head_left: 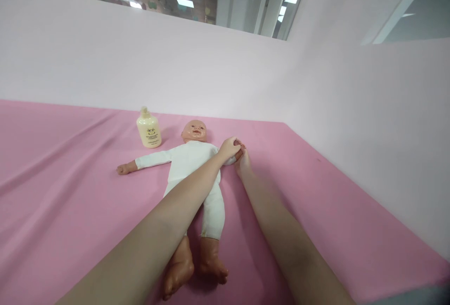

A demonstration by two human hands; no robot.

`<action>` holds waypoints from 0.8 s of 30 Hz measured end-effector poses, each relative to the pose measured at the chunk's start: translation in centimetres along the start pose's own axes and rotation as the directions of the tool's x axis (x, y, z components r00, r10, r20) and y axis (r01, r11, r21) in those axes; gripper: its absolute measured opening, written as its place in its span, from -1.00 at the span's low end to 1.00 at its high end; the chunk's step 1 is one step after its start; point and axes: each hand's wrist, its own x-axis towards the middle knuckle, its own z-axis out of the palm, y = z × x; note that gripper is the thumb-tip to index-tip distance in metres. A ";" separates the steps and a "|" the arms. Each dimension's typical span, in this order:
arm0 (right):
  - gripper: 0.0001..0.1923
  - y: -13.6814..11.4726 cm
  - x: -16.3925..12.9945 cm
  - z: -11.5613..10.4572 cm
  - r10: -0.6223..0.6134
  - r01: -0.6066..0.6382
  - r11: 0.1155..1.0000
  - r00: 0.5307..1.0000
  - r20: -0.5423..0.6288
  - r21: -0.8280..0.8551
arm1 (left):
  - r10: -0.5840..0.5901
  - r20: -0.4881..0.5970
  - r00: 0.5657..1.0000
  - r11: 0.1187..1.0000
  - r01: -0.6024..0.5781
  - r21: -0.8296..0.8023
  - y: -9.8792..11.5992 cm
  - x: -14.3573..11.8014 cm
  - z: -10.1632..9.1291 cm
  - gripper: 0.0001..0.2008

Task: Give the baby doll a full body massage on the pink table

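Head view: both hands on soft-sleeved plastic doll.

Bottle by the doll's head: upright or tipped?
Upright. The bottle stands on its base on the pink sheet, cap at the top, left of the doll.

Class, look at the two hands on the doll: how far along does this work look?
Done: the baby doll in a white suit lies face up on the pink sheet. In hand: the left hand and right hand meet at one doll arm by the sleeve end. Left: the cream pump bottle stands upright by the doll's head, untouched.
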 end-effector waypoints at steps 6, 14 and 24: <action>-0.79 -0.2 -0.1 -0.2 0.019 -0.019 1.000 1.000 0.008 -0.007 | -0.015 0.002 1.000 1.000 0.015 -0.004 -0.1 0.0 0.0 -0.76; -0.74 0.2 0.1 -0.3 -0.003 0.003 1.000 1.000 0.015 -0.008 | -0.013 0.008 1.000 1.000 0.013 -0.002 -0.5 0.4 0.0 -0.84; -0.51 -0.2 0.5 0.0 0.056 -0.055 0.998 0.998 -0.022 0.032 | -0.034 0.006 0.999 0.998 0.034 0.055 -1.2 1.0 0.1 -0.84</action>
